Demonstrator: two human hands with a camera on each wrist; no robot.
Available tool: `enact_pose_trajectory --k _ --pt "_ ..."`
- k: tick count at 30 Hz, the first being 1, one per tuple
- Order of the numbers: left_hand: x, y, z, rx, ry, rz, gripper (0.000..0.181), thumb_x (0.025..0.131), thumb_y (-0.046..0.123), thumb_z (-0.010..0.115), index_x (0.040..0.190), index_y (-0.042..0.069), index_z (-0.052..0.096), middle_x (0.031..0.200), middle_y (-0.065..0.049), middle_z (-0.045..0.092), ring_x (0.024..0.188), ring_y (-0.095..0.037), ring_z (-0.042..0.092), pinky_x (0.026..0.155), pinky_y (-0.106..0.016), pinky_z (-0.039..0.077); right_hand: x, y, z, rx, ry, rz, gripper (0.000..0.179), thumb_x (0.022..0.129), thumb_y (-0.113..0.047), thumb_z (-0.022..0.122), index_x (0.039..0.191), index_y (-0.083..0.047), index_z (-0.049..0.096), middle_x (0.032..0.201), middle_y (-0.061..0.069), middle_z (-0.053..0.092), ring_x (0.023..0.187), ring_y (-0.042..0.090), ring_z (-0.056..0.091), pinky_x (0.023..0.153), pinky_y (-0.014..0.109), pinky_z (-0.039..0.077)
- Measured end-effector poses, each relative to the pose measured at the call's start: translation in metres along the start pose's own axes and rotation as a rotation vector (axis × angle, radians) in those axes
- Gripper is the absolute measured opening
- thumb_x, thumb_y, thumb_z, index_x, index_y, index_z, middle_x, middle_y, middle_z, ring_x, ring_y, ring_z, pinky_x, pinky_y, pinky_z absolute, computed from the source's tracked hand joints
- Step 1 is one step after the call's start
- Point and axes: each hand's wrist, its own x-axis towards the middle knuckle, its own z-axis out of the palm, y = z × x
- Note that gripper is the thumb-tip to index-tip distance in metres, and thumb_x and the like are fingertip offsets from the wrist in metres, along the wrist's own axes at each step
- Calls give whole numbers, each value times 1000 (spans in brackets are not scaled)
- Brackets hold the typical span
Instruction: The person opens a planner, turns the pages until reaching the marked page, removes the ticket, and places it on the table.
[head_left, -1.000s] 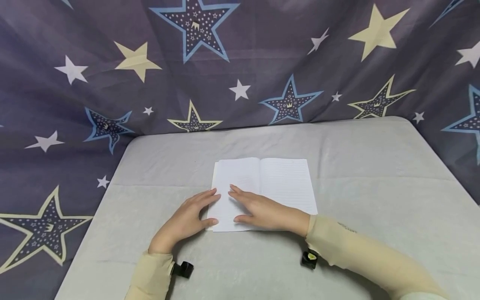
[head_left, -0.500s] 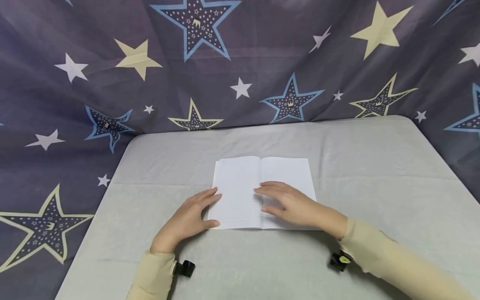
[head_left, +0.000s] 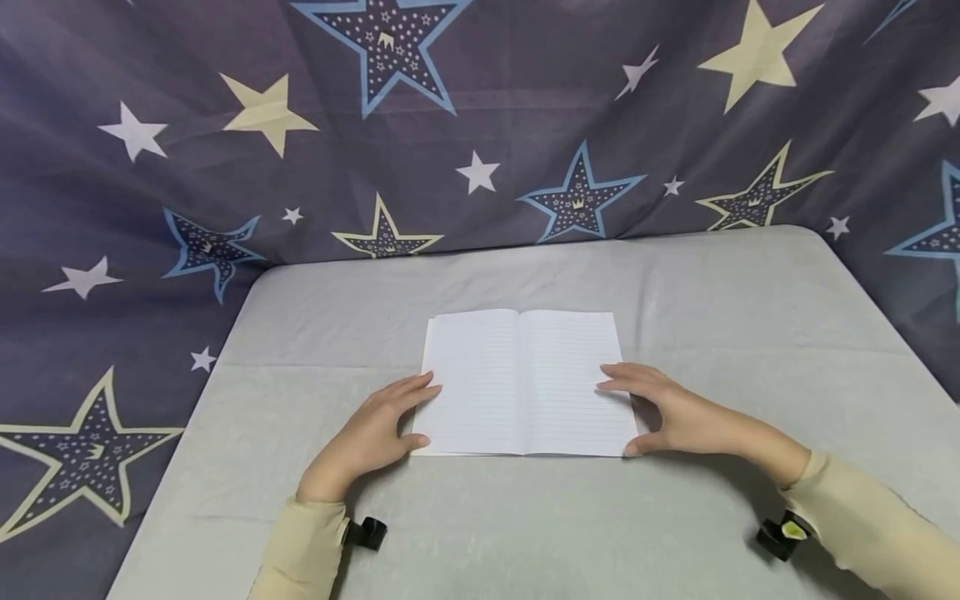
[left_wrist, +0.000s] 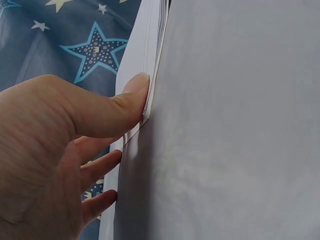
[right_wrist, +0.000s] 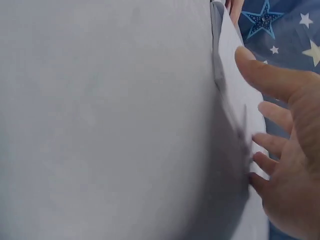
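Note:
An open notebook (head_left: 480,383) with lined white pages lies flat on the grey cloth, its fold running down the middle. My left hand (head_left: 369,433) rests at its left edge, the thumb on the near left corner and the fingertips reaching over the page margin. In the left wrist view, the thumb (left_wrist: 110,107) lies along the page edges. On the other side, my right hand (head_left: 686,417) is at the right page, fingers extended over the edge and thumb close to the near right corner. The right wrist view shows the fingers (right_wrist: 272,145) spread loosely beside the pages.
A table covered in pale grey cloth (head_left: 480,533) bears the notebook. A dark curtain (head_left: 480,108) with printed stars hangs behind and along the sides. Black wrist cameras are strapped at both beige sleeves (head_left: 300,550).
My right hand has swept rightward from the left page, across the fold, to the notebook's right edge, uncovering both pages. The left hand stays at the left edge.

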Motion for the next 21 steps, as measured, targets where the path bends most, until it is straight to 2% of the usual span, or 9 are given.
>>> enact_pose_trajectory --k 3,5,12,18,21 --pt "0 -1 0 0 -2 -5 71 78 16 85 142 8 55 154 -10 42 140 -36 37 112 -57 30 -2 3 1 7 -15 51 82 69 -34 90 137 -5 56 152 23 36 138 47 28 110 54 27" --pt "0 -1 -1 -1 -4 -7 71 78 17 85 142 8 55 154 -10 42 140 -36 37 112 -57 30 -2 4 3 -9 -12 50 84 67 -35 90 137 -4 56 152 25 34 138 47 27 104 63 28" --pt "0 -1 -1 -4 -7 -10 71 79 18 85 142 8 55 154 -9 41 141 -35 37 112 -57 30 -1 6 4 -58 26 64 78 64 -33 91 132 -7 63 150 21 41 137 45 31 105 58 30" --pt "0 -1 -1 2 -10 -12 71 79 19 85 142 8 54 154 -10 41 141 -36 37 112 -57 30 3 4 9 -100 75 92 64 70 -24 90 128 -8 67 147 19 47 135 42 37 104 60 33" --pt "0 -1 -1 2 -15 -14 71 79 19 84 143 8 54 155 -9 40 141 -36 36 112 -57 30 5 1 10 -88 85 137 61 73 -21 88 128 -7 66 147 18 47 136 42 37 105 62 32"
